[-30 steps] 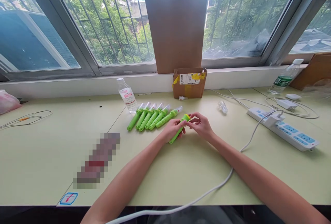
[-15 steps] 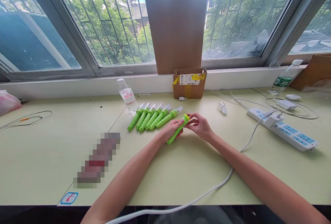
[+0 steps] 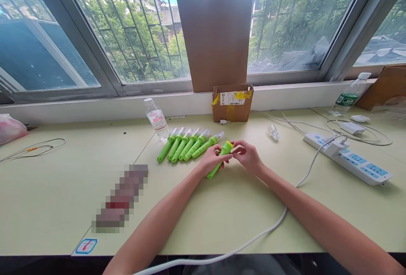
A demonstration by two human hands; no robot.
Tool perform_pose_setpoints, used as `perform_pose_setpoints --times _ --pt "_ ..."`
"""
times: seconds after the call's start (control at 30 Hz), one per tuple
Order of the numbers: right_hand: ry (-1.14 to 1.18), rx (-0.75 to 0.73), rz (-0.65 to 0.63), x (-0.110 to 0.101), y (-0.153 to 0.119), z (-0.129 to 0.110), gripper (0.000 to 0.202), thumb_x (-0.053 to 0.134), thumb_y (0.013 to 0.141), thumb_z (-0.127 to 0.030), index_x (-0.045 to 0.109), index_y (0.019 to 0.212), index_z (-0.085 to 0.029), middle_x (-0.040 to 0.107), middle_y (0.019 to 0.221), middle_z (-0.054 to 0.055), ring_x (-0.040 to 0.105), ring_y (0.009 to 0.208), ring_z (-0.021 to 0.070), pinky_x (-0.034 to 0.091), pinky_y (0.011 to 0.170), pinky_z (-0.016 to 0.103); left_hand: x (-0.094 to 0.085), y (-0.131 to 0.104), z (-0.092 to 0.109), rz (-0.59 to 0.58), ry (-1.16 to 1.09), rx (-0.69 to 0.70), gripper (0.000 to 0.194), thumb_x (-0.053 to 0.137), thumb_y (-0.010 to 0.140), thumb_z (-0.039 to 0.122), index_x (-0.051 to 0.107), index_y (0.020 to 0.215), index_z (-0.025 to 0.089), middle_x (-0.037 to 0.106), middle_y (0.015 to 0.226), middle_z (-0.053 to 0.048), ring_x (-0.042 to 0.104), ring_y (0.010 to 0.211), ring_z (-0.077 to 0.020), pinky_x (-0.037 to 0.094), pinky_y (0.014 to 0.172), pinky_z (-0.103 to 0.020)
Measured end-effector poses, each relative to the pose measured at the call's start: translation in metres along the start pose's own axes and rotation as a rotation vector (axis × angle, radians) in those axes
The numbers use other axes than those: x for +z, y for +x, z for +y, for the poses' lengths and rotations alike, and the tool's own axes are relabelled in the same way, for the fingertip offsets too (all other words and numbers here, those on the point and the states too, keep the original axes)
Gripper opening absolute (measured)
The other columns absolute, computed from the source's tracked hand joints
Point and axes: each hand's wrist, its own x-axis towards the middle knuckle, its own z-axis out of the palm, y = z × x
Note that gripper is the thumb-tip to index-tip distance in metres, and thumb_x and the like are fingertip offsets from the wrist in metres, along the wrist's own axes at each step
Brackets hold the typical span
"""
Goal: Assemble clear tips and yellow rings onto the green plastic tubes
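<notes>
My left hand [image 3: 212, 160] is wrapped round a green plastic tube [image 3: 218, 166] with a flared yellow top, tilted up to the right. Beside that top, my right hand [image 3: 247, 156] has its fingers bent together, fingertips against the tube's upper edge. Whether they pinch something small is hidden. Just beyond my left hand lie several similar green tubes with clear tips [image 3: 180, 144], side by side in a slanted row. A loose clear plastic cap [image 3: 273, 133] rests on the table to the right, beyond my right hand.
A water bottle [image 3: 157, 120] stands behind the row of tubes. A small cardboard box [image 3: 232, 112] is by the window sill, with a small white piece [image 3: 223, 122] before it. On the right are a power strip [image 3: 349, 158] and another bottle [image 3: 349, 95]. A white cable [image 3: 269, 230] crosses under my right forearm.
The left hand's grip on the tube has shifted, with the thumb now lying across it lower down. The right fingertips stay near the yellow top. The whole view has shifted slightly.
</notes>
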Motion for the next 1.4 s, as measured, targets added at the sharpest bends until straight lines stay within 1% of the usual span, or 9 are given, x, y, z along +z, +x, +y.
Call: perform_pose_setpoints --times 0.2,0.4,0.6,0.7,0.83,1.0,1.1,1.27,1.4 --pt "-0.013 -0.007 -0.009 -0.001 0.002 -0.006 0.024 0.066 0.072 -0.038 0.052 0.083 -0.022 0.064 0.108 0.006 0.067 0.07 0.0171 0.055 0.058 0.031 0.003 -0.002 0.005 0.02 0.028 0.031 0.041 0.07 0.065 0.052 0.059 0.076 0.013 0.06 0.065 -0.001 0.052 0.045 -0.0088 0.04 0.045 -0.022" --pt "-0.074 -0.063 0.036 -0.004 0.002 0.0 0.022 0.065 0.073 -0.039 0.053 0.082 -0.022 0.064 0.104 0.007 0.066 0.069 0.0173 0.055 0.057 0.032 0.006 -0.004 0.006 0.075 0.231 0.093 0.044 0.062 0.069 0.059 0.064 0.077 0.015 0.048 0.052 0.004 0.045 0.043 -0.0089 0.032 0.044 -0.022" --pt "-0.153 -0.108 0.072 -0.005 0.002 0.006 0.022 0.063 0.074 -0.041 0.054 0.083 -0.022 0.063 0.099 0.006 0.064 0.065 0.016 0.055 0.057 0.033 0.006 -0.003 0.004 0.281 0.487 0.205 0.044 0.065 0.066 0.06 0.067 0.078 0.017 0.038 0.05 0.005 0.03 0.047 -0.0085 0.022 0.047 -0.023" --pt "-0.165 -0.15 0.066 -0.004 0.001 0.003 0.022 0.061 0.076 -0.041 0.054 0.085 -0.022 0.062 0.099 0.006 0.065 0.068 0.0165 0.055 0.057 0.032 0.004 -0.005 0.007 0.24 0.506 0.261 0.044 0.058 0.072 0.06 0.068 0.077 0.017 0.036 0.052 0.005 0.028 0.051 -0.009 0.021 0.05 -0.023" --pt "-0.184 -0.169 0.05 -0.003 -0.002 -0.001 0.023 0.06 0.078 -0.04 0.053 0.091 -0.023 0.062 0.092 0.005 0.064 0.065 0.0163 0.054 0.055 0.031 0.003 -0.007 0.007 0.173 0.55 0.296 0.045 0.048 0.081 0.059 0.068 0.078 0.018 0.043 0.055 0.003 0.032 0.053 -0.0104 0.023 0.052 -0.023" --pt "-0.257 -0.156 0.078 -0.003 0.0 0.002 0.021 0.06 0.077 -0.04 0.054 0.088 -0.023 0.063 0.084 0.004 0.061 0.058 0.0153 0.053 0.053 0.031 0.005 -0.005 -0.004 0.349 0.716 0.298 0.041 0.056 0.078 0.056 0.067 0.096 0.021 0.058 0.066 -0.003 0.049 0.06 -0.017 0.03 0.057 -0.024" --pt "-0.266 -0.127 0.098 -0.004 0.003 0.006 0.022 0.062 0.075 -0.04 0.055 0.086 -0.022 0.064 0.08 0.003 0.059 0.055 0.0145 0.051 0.052 0.03 0.007 -0.003 -0.01 0.361 0.854 0.298 0.042 0.054 0.08 0.053 0.062 0.106 0.021 0.065 0.08 -0.007 0.058 0.071 -0.0212 0.036 0.063 -0.025" --pt "-0.252 -0.063 0.099 -0.007 0.005 0.008 0.025 0.066 0.072 -0.042 0.055 0.083 -0.022 0.064 0.074 0.001 0.059 0.055 0.015 0.05 0.052 0.03 0.008 -0.001 -0.013 0.329 1.097 0.303 0.033 0.051 0.086 0.038 0.055 0.114 0.02 0.065 0.097 -0.009 0.062 0.081 -0.0218 0.041 0.066 -0.027" --pt "-0.239 -0.046 0.114 -0.007 0.005 0.009 0.027 0.066 0.072 -0.043 0.055 0.083 -0.022 0.065 0.077 0.002 0.059 0.056 0.0149 0.05 0.052 0.03 0.01 -0.001 -0.013 0.371 1.208 0.314 0.023 0.051 0.086 0.028 0.055 0.108 0.019 0.062 0.096 -0.007 0.061 0.086 -0.021 0.041 0.063 -0.026"
